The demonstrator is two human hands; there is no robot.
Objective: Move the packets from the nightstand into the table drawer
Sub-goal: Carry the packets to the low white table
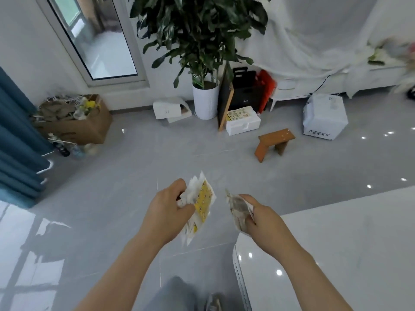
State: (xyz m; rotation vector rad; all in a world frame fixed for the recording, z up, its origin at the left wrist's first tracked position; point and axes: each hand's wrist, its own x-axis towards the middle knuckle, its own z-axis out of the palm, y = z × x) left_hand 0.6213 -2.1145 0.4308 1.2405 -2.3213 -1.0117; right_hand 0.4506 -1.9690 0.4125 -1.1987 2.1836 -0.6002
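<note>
Over the grey tiled floor [116, 198], the left hand [170, 209] is clamped on a small fan of yellow-and-white packets [203, 202]. Its thumb lies across their face and its curled fingers are behind them. The packets stand nearly on edge, tips up and away from the person.

Just beside them, but apart, the right hand [262, 218] pinches a grey packet [239, 209], with fingers folded round its near edge. This packet also points up and slightly toward the left hand's bundle. Blur hides whether it is one packet or more.

The right hand and its packet hang over the far left corner of a glossy white bench [336, 243], which fills the lower right. Both packets are in the air, touching neither the bench nor the floor. Below the forearms, a grey trouser leg [173, 295] and a shoe [213, 301] show at the bottom edge.

Farther out on the floor:
- A small wooden stool [275, 142] stands beyond the bench.
- A white appliance [323, 117] sits to the right of the stool.
- A white foam box [242, 123] rests near a leaning board [224, 104].
- A tall leafy plant grows from a white pot [205, 102] against the far wall.
- A cardboard box [78, 124] full of odds and ends stands at the left, next to a blue curtain [18, 142].
- A white sheet [303, 41] drapes over furniture at the upper right.
</note>
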